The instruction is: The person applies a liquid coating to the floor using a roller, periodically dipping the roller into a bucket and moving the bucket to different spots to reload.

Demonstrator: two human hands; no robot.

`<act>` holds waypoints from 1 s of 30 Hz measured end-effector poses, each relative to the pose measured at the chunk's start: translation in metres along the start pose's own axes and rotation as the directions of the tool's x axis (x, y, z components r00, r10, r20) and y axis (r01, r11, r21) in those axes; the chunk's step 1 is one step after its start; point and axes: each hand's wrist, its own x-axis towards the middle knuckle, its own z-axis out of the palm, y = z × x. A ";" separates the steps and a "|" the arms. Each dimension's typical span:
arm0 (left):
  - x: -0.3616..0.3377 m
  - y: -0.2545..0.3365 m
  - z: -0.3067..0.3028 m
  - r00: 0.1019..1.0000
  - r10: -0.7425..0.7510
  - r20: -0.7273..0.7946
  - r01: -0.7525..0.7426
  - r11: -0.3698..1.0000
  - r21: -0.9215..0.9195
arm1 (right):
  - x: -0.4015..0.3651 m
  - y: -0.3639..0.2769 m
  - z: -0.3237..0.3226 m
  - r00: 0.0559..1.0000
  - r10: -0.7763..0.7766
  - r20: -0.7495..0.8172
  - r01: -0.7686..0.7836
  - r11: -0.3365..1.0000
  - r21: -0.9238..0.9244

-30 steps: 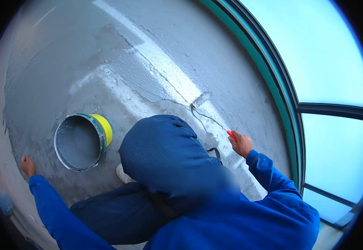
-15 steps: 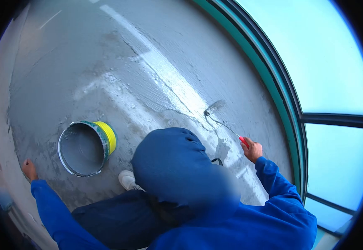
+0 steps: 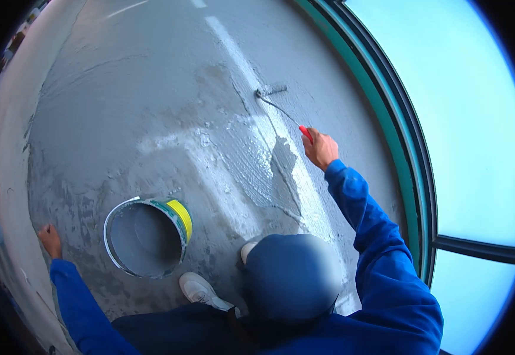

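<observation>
My right hand is wrapped round the red handle of a paint roller. Its bent wire frame reaches forward to a grey-coated roller sleeve lying over the wet grey floor, beside a bright reflected streak. At the far left, my left hand is closed at the foot of a pale wall; what its fingers hold, if anything, is hidden. Between the hands stands a bucket with a green and yellow outside and grey-coated inside, its mouth tilted toward me.
White shoes stand right of the bucket on the floor. A rounded blue cap blocks the lower middle. Along the right runs a green-edged dark frame with bright glass panes. Ridged, thick wet coating lies in the middle of the floor.
My right hand and the roller have moved forward and to the left. The view has shifted, so the bucket sits lower and further right, and the cap is lower. The left hand stays by the wall.
</observation>
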 end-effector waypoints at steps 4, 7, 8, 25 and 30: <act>-0.002 -0.019 0.025 0.988 -0.008 -0.155 0.007 1.000 -0.009 | 0.100 -0.039 0.019 0.999 -0.051 -0.014 0.050 0.997 -0.058; -0.004 -0.030 0.032 0.990 -0.099 -0.101 0.095 0.994 -0.045 | 0.160 -0.080 0.008 0.998 -0.062 -0.033 0.058 0.991 -0.120; -0.006 -0.032 0.034 0.988 -0.100 -0.119 0.100 0.995 -0.005 | 0.173 -0.095 -0.001 0.993 -0.084 -0.085 0.075 0.991 -0.109; -0.011 -0.053 0.014 0.979 -0.191 0.064 0.183 0.976 0.116 | 0.207 -0.095 0.015 0.998 -0.046 -0.052 0.040 0.993 -0.113; 0.006 -0.016 0.009 0.996 -0.059 -0.061 0.064 0.995 0.082 | 0.064 -0.041 0.003 0.998 0.054 0.019 -0.052 0.995 -0.084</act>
